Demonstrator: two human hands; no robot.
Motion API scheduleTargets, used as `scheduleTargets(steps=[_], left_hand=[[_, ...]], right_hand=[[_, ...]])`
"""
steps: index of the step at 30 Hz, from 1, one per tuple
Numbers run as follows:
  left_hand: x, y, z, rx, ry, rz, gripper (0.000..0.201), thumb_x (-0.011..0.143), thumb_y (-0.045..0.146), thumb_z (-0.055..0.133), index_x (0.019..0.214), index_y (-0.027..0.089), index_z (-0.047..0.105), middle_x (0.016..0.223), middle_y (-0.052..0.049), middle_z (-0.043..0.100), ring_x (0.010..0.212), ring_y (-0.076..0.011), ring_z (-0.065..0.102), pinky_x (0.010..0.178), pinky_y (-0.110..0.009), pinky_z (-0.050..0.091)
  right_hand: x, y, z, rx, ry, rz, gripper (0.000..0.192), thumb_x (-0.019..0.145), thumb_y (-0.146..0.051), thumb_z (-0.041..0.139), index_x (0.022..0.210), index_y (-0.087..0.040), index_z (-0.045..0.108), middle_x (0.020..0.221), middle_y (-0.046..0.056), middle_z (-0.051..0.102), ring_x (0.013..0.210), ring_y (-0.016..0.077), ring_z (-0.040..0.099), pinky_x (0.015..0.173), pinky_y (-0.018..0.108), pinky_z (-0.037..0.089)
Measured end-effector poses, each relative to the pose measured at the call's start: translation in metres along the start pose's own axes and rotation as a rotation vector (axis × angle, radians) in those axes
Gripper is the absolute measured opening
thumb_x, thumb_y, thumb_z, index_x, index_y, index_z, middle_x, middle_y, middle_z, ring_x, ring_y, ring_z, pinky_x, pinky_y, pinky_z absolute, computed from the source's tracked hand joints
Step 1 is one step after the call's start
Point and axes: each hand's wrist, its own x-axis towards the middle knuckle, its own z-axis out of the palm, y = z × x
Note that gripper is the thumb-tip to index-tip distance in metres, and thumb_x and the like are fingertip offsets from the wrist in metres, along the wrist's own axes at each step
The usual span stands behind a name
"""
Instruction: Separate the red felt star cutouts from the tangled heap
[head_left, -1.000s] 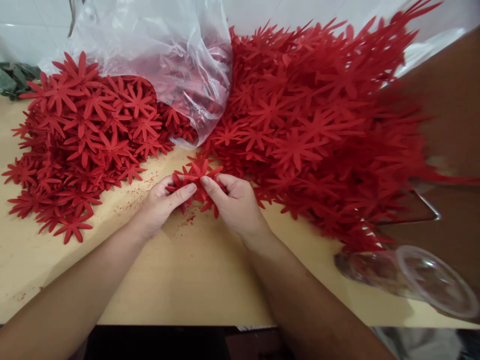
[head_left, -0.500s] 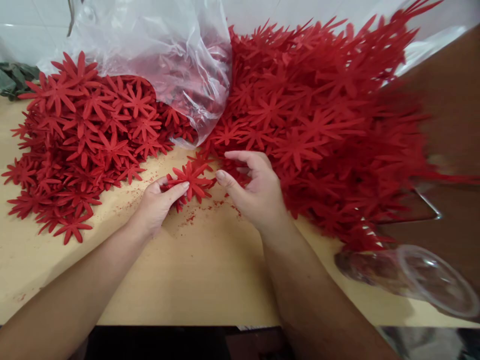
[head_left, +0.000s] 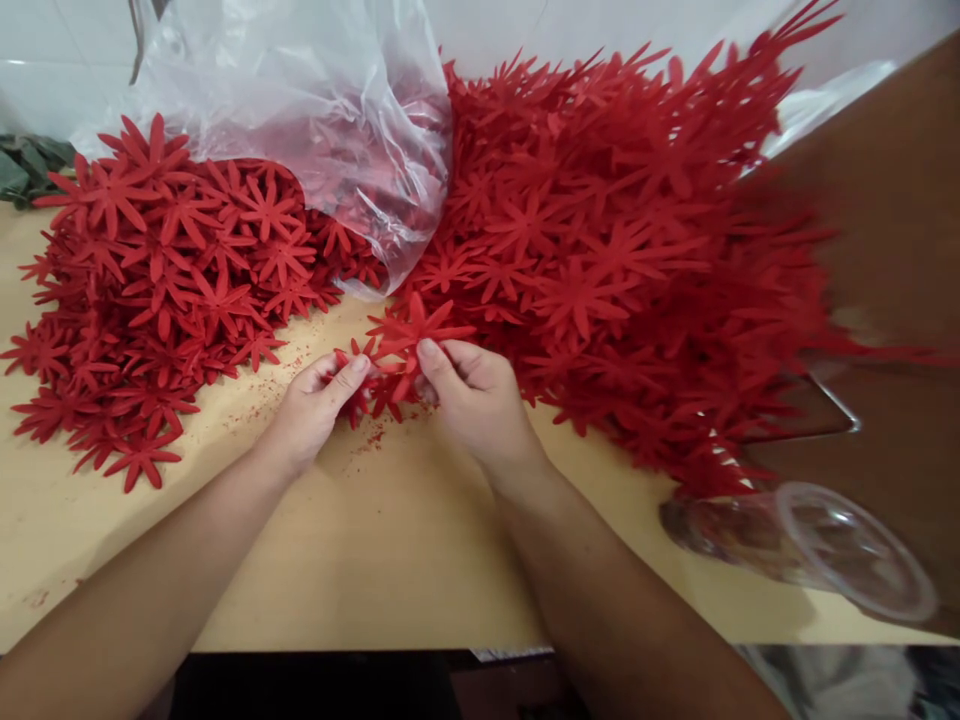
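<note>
Two hands in the shot, yeah? What's each one got?

Yep, both fingers-closed. Left hand (head_left: 309, 405) is pinching a small clump of red, narrow-petalled flower pieces (head_left: 354, 402), thumb on top. Right hand (head_left: 484, 405) has a red star-shaped flower (head_left: 414, 328) between thumb and fingers, right beside the clump. Can't tell if those two touch.

And around them? Go by the clock from the hands.

Big loose heap of matching red flowers (head_left: 161, 275) at 10, crumpled see-through plastic bag (head_left: 292, 110) at 11, taller, denser pile of red flowers (head_left: 592, 270) at 2. Clear plastic cup with a round rim (head_left: 789, 522), about 4. Red crumbs (head_left: 371, 437) sprinkled at 7 on the pale wood-coloured desk (head_left: 360, 570), lol.
</note>
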Motion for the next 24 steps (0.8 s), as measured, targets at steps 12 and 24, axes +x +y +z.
scheduleTargets(steps=[12,24], left_hand=[[-0.004,0.006,0.004,-0.093,0.072,-0.089,0.022,0.057,0.024,0.072,0.072,0.014,0.058,0.058,0.005,0.059,0.05,-0.0034,0.049,0.051,-0.017,0.039],[-0.002,0.008,0.003,-0.13,0.145,-0.09,0.022,0.057,0.022,0.069,0.069,0.015,0.052,0.054,0.006,0.055,0.045,-0.0034,0.045,0.047,-0.017,0.034]], right_hand=[[-0.003,-0.002,0.003,-0.001,-0.35,-0.024,0.036,0.074,-0.05,0.055,0.061,-0.016,0.054,0.057,-0.002,0.05,0.053,0.0071,0.043,0.051,0.021,0.037],[0.009,0.004,-0.017,-0.591,0.269,-0.413,0.028,0.073,-0.036,0.06,0.093,-0.018,0.059,0.098,0.01,0.059,0.097,0.023,0.052,0.085,0.042,0.043]])
